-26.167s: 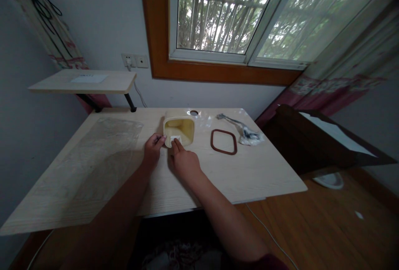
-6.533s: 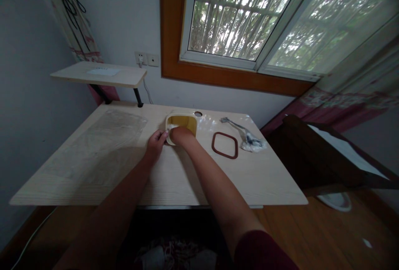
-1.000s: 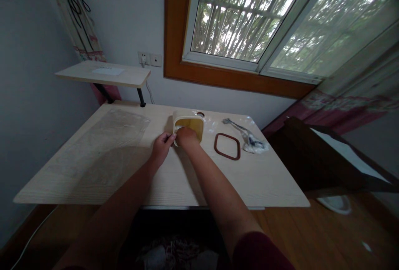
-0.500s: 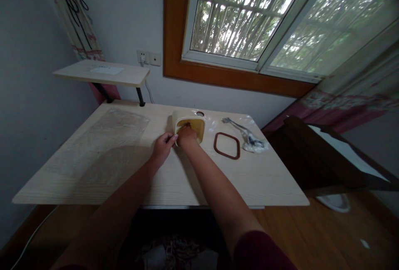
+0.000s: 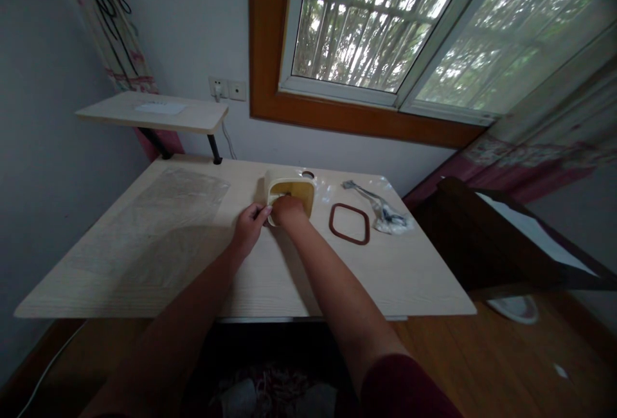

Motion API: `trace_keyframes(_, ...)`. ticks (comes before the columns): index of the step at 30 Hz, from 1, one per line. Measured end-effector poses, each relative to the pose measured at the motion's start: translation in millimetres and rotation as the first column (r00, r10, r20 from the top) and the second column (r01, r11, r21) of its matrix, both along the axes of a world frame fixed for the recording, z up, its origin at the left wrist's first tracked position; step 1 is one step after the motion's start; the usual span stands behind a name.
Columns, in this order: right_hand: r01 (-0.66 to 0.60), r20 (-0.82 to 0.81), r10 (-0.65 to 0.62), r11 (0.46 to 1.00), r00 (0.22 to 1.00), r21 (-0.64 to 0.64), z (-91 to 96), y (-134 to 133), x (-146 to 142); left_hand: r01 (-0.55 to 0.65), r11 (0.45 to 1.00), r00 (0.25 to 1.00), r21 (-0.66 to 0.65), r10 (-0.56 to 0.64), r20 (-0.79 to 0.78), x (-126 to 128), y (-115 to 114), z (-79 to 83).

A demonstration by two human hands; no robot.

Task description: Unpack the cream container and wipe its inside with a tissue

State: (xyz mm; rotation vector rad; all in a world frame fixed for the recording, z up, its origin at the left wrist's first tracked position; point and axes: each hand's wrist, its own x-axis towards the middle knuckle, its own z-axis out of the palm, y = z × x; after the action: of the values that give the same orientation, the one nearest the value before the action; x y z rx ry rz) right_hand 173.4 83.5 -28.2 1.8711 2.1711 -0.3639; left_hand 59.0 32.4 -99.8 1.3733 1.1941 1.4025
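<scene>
A cream rounded-square container (image 5: 282,176) lies on the table with its yellowish open side facing me. My left hand (image 5: 249,225) is closed at the container's left edge, thumb and fingers pinching the rim. Inside the opening is my right hand (image 5: 288,211); its fingers are hidden, and I cannot make out what they touch. A small dark piece shows just above the right hand, too small to name. To the right lies a brown rounded-square ring (image 5: 331,217), apart from both hands.
A clear plastic bag (image 5: 393,220) with dark contents lies right of the ring. Transparent plastic sheeting (image 5: 159,225) covers part of the table's left side. A raised shelf (image 5: 193,121) on black legs stands at back left, and a dark piece of furniture (image 5: 453,238) at right.
My right hand has shifted slightly within the container, and the dark piece above it shows less. The left hand keeps its place at the rim. The whole view has moved a little.
</scene>
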Motion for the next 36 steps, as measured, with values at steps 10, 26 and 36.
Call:
trace_keyframes(10, -0.051, -0.004, 0.052, 0.994, 0.999, 0.094, -1.8, 2, 11, -0.001, 1.000, 0.998, 0.006, 0.001, 0.060, -1, 2, -1.3)
trace_keyframes(26, -0.225, -0.108, 0.241, 0.964, 0.965, 0.139, -9.4, 5, 15, -0.006, 1.000, 0.994, -0.006, 0.007, 0.111, -6, 1, 5.7)
trace_keyframes(36, -0.191, -0.184, 0.221, 0.967, 0.958, 0.169, -9.1, -1, 16, 0.017, 0.999, 0.989, -0.032, -0.012, 0.149, -7, 4, 0.0)
